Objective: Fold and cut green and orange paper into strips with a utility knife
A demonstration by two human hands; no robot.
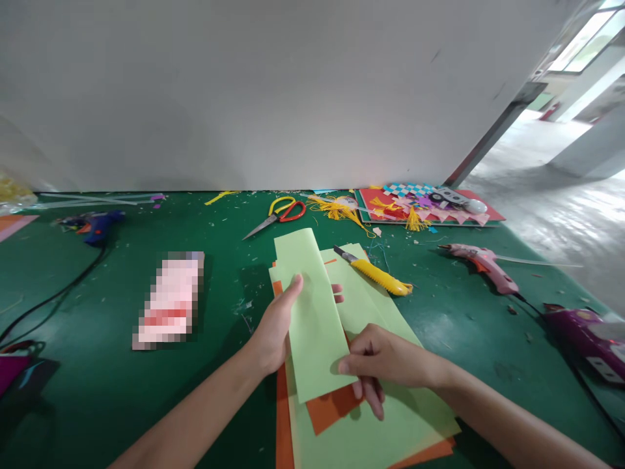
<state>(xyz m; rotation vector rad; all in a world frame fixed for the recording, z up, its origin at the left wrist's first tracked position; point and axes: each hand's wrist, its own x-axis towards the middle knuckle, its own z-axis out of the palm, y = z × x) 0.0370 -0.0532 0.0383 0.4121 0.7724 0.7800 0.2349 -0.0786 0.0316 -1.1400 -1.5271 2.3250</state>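
Note:
I hold a folded strip of light green paper (312,312) above a stack of green and orange paper sheets (371,430) on the green table (97,391). My left hand (276,329) grips the strip's left edge, thumb on top and fingers underneath. My right hand (385,365) pinches the strip's lower right edge, with two fingers pointing down over the stack. A yellow utility knife (378,273) lies on the far corner of the stack, its blade out.
Yellow-and-red scissors (280,212) lie near the wall. A pink glue gun (481,264) and a purple object (588,335) sit at right, a blue glue gun (100,225) with a black cable at left. Craft scraps, yellow tassels (342,210) and woven paper (415,195) crowd the back.

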